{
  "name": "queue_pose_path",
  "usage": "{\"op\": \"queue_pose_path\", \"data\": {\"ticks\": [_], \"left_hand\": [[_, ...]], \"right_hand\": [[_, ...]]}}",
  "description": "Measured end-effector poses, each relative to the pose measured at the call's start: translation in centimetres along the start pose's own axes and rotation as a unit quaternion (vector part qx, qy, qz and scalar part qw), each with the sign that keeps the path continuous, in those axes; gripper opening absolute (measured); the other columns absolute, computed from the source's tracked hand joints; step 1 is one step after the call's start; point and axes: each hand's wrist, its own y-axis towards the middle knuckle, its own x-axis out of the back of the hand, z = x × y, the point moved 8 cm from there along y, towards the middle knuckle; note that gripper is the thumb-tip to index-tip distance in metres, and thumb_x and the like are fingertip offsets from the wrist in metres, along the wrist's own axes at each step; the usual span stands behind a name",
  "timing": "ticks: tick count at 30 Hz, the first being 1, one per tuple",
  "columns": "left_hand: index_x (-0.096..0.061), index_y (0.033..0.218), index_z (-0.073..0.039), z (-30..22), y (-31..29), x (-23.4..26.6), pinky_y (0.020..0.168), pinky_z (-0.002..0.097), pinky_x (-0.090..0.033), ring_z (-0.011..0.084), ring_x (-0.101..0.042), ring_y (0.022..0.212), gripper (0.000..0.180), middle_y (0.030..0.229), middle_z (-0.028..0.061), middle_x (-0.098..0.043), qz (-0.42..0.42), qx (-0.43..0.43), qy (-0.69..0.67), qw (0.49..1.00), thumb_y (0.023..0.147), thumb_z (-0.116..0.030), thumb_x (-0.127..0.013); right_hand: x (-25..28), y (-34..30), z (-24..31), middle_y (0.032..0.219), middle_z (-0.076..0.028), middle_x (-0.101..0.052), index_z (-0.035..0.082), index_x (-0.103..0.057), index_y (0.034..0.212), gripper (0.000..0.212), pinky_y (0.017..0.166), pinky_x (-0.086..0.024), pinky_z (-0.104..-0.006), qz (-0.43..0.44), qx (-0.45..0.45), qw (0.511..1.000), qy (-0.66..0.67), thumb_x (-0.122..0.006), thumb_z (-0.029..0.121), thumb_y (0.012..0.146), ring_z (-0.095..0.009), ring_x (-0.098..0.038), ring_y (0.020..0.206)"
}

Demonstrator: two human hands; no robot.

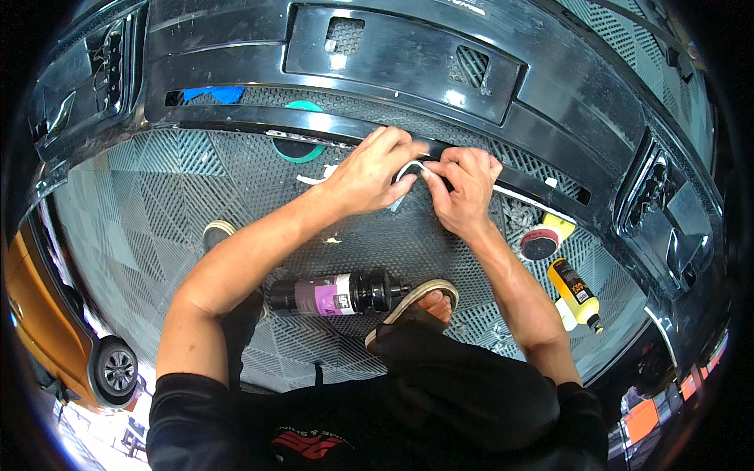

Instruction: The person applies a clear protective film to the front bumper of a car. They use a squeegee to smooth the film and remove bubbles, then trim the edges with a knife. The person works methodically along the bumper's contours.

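Note:
A long black car bumper (550, 78) curves across the far side. Both hands meet at the middle of its lower bar (259, 119). My right hand (465, 188) pinches a thin curled strip (408, 164), pale along its edge, between thumb and fingers. The strip arches across to my left hand (373, 173), whose thumb and bent fingers close around its other side. The fingertips of my left hand are slightly blurred, and how much of the strip lies inside each hand is hidden. Under the bar, left of my left hand, lies a loose white scrap (310, 180).
A green-rimmed round pad (302, 155) lies under the bar, with a blue cloth (216, 95) farther left. Between my feet lies a black bottle (314, 295) with a purple label. At right are a red-rimmed polishing pad (540, 243) and a yellow bottle (577, 292). An orange car (59, 314) stands left.

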Motion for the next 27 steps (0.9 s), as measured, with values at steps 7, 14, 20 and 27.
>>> {"op": "queue_pose_path", "data": {"ticks": [7, 14, 20, 27], "left_hand": [[-0.077, 0.107, -0.003, 0.4, -0.1, -1.0, 0.094, 0.0434, -0.051, 0.0317, -0.061, 0.103, 0.021, 0.104, 0.0100, -0.065, 0.067, -0.014, 0.075, 0.995, 0.089, -0.013, -0.080], [-0.077, 0.099, -0.003, -0.1, 0.2, -0.5, 0.083, 0.0439, -0.054, 0.0330, -0.064, 0.092, 0.016, 0.096, 0.0116, -0.067, 0.029, -0.077, 0.048, 0.996, 0.087, -0.007, -0.084], [-0.075, 0.098, -0.004, 0.2, -0.7, -0.1, 0.083, 0.0433, -0.051, 0.0317, -0.063, 0.093, 0.016, 0.099, 0.0109, -0.068, 0.027, -0.054, -0.018, 0.998, 0.086, -0.008, -0.086], [-0.079, 0.110, -0.009, -2.8, -2.0, 0.7, 0.092, 0.0435, -0.044, 0.0197, -0.063, 0.092, 0.029, 0.094, -0.0003, -0.066, 0.012, -0.143, 0.161, 0.977, 0.084, -0.016, -0.089]], "right_hand": [[0.1, 0.0, 0.2, 0.104, 0.001, -0.067, 0.016, -0.081, 0.094, 0.012, 0.099, -0.035, -0.0461, 0.001, 0.013, 1.000, 0.005, -0.085, 0.021, 0.084, -0.024, -0.060, 0.106], [0.3, 0.0, 0.4, 0.106, -0.001, -0.066, 0.015, -0.080, 0.099, 0.017, 0.098, -0.037, -0.0456, 0.003, 0.029, 1.000, 0.005, -0.086, 0.018, 0.084, -0.026, -0.060, 0.105], [0.5, -0.8, -0.1, 0.107, -0.002, -0.066, 0.015, -0.080, 0.105, 0.026, 0.096, -0.040, -0.0460, -0.017, 0.061, 0.997, 0.033, -0.088, 0.014, 0.080, -0.027, -0.060, 0.105], [1.2, -0.5, 0.2, 0.115, -0.003, -0.065, 0.015, -0.076, 0.128, 0.049, 0.097, -0.040, -0.0471, 0.057, 0.035, 0.997, -0.044, -0.088, 0.018, 0.081, -0.028, -0.059, 0.111]]}}
